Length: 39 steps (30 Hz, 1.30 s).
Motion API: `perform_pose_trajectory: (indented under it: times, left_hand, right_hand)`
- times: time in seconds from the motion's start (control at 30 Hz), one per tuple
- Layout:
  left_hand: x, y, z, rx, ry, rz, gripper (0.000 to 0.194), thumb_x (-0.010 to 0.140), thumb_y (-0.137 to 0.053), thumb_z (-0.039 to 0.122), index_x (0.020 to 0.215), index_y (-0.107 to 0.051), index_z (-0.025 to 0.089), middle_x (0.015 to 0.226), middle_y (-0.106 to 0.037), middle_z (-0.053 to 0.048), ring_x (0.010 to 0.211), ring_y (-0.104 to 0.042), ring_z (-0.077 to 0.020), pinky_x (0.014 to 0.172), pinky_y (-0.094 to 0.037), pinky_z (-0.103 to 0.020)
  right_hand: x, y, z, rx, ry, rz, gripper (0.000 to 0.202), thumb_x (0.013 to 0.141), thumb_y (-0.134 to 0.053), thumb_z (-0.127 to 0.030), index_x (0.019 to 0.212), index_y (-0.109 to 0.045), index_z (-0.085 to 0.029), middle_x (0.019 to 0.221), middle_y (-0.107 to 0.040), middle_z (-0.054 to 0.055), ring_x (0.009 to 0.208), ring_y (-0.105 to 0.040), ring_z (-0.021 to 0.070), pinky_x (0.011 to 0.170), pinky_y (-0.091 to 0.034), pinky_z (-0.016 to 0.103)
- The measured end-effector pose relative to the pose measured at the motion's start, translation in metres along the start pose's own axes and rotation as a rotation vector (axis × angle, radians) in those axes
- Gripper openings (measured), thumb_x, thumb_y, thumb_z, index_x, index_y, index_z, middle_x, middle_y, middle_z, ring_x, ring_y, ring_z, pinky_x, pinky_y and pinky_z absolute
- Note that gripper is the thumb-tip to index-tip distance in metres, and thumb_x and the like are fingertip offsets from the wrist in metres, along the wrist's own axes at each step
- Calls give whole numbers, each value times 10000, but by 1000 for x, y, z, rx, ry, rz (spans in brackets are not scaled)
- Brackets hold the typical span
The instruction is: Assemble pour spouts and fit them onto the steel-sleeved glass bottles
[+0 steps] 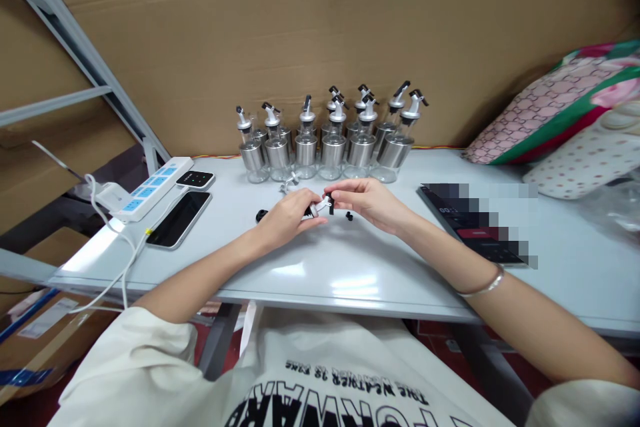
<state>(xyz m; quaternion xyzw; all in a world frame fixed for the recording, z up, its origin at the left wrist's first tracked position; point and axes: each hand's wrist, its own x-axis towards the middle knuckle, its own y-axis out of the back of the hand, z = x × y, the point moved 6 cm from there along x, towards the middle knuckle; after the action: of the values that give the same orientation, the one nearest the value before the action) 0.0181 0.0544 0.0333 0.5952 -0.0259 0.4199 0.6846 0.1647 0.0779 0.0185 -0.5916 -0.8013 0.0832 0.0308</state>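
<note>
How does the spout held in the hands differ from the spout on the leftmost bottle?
The held spout is tipped well over, the left hand around it and the right hand pinching a black piece at its tip; the leftmost bottle's spout stands nearly upright, untouched. The held spout is off any bottle; the leftmost bottle's spout sits in a glass neck. Both are silvery with black parts.

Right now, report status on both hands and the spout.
Left hand gripping silver-and-black spout. Right hand pinching black piece at its tip. Small black parts beside right hand.
</note>
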Motion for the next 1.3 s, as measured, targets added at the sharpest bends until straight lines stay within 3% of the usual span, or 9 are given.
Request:
perform_pose_trajectory:
  times: [0.27,0.43,0.6,0.93,1.13,1.3]
  left_hand:
    - [1,-1,-2,-31,52,-3,256,889,-528,393,1016,-481,175,981,-602,-65,886,-598,-179,792,-480,-309]
    - [1,-2,2,-25,19,-17,255,897,-529,322,1087,-481,159,1045,-590,-88,934,-599,-186,822,-481,-314]
    - [1,-5,4,-7,5,-75,265,912,-499,339,1113,-505,166,1046,-578,-86,951,-596,-192,828,-481,-316]
    - [2,-4,1,37,56,-64,213,924,-459,290,1075,-499,144,1034,-584,-102,949,-581,-207,832,-463,-324]
    - [2,-6,-2,104,80,-99,244,920,-469,337,1078,-496,154,1021,-589,-98,939,-583,-225,807,-448,-343]
    - [3,-4,-1,133,71,-90,230,919,-477,331,1057,-498,148,1000,-600,-94,911,-581,-219,788,-427,-333]
  right_hand:
    - [2,3,-2,-74,54,17,281,544,-818,-328,774,-738,-187,754,-689,20,671,-563,114,745,-455,327]
    - [3,2,-1,-23,41,5,270,531,-824,-308,756,-730,-192,770,-696,12,697,-595,113,763,-470,314]
    - [3,3,0,-134,90,4,268,559,-806,-320,774,-730,-179,770,-709,31,703,-610,134,736,-487,319]
    - [4,5,-1,-101,90,49,332,508,-834,-317,770,-698,-166,746,-701,20,706,-646,150,776,-526,357]
    - [3,6,-7,-122,124,98,382,483,-844,-278,809,-676,-168,791,-704,25,740,-663,169,802,-518,375]
    - [1,7,-5,-212,99,119,291,519,-821,-333,710,-689,-157,707,-691,25,716,-647,173,806,-490,366]
